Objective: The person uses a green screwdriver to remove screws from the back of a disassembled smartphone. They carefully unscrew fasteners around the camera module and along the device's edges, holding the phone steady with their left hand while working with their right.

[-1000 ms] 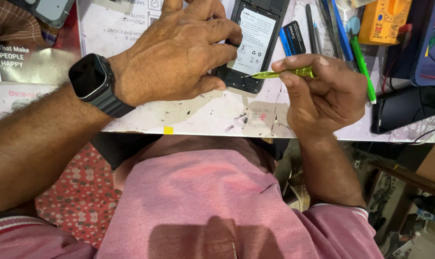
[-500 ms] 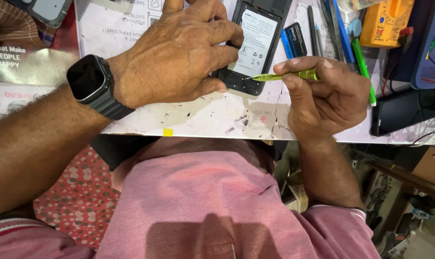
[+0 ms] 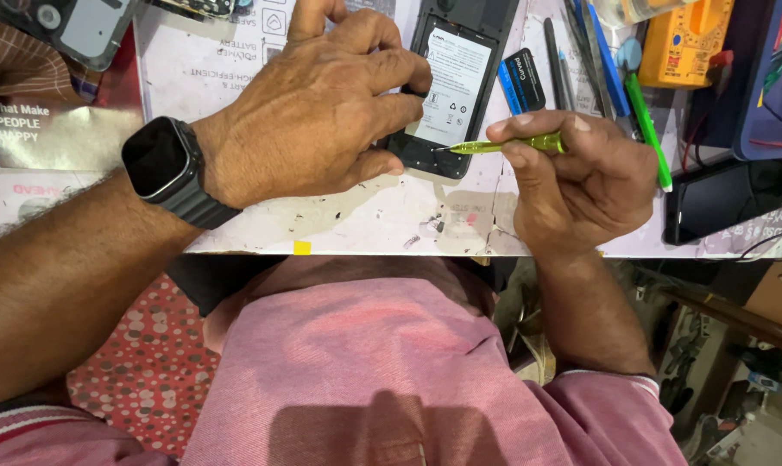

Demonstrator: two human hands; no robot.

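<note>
On scuffed white worktop (image 3: 339,229), opened phone (image 3: 457,78), green screwdriver (image 3: 503,145)

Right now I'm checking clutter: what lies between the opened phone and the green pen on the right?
In the head view, between the opened phone and the green pen lie a small black-and-blue battery and dark slim tools.

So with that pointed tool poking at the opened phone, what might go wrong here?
1. The slim yellow-green screwdriver in the right hand has its tip at the lower edge of the opened black phone; a slip could scratch the white battery beside it.
2. The left hand pins the phone near that tip, so a skid might jab its fingers.
3. The phone lies near the white worktable's edge; small loosened parts could roll off.
</note>
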